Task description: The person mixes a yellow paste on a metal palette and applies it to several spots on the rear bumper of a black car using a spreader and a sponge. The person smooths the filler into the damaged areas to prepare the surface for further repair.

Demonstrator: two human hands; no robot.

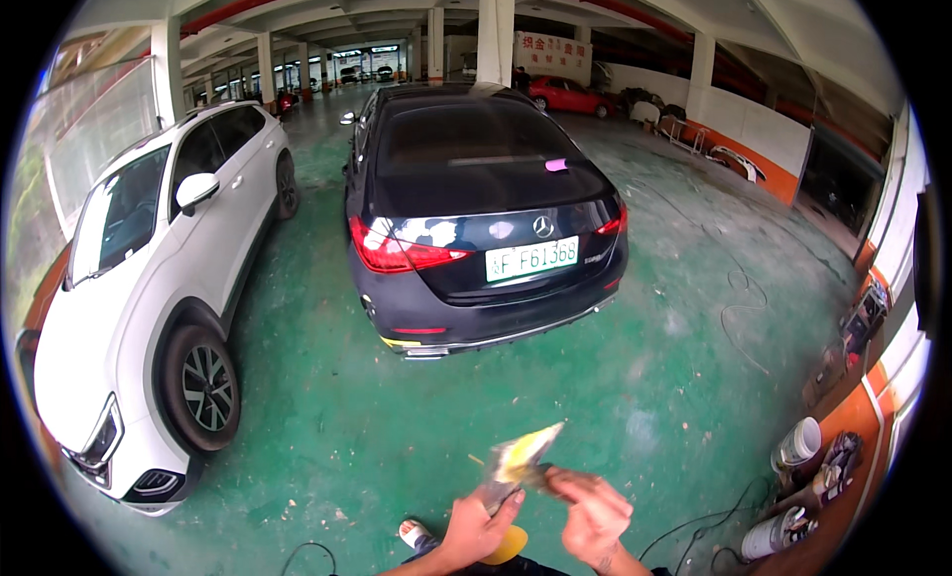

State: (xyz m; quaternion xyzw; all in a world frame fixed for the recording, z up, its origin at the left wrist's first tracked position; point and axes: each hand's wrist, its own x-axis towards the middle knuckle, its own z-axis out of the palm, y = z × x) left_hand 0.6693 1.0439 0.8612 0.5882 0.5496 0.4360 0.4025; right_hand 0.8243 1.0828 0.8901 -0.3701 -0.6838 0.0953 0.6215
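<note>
Low in the view, my left hand (474, 529) is closed round a greyish putty scraper (493, 491), blade pointing up. Yellow putty (520, 451) is smeared over the blades where two tools meet. My right hand (597, 517) pinches the dark handle of a putty knife (538, 474), whose blade touches or overlaps the scraper; which blade is in front I cannot tell. Ahead of my hands stands a dark sedan (486, 194), rear towards me. A yellow patch (397, 342) shows on its lower left bumper corner. Below my left hand is a round yellow thing (509, 547), partly hidden.
A white SUV (149, 269) stands at the left. Along the right wall are white buckets (796, 441) and dark clutter (865, 313). Cables (742, 308) lie on the green floor (347, 427). A red car (567, 95) is parked beyond a pillar (495, 31).
</note>
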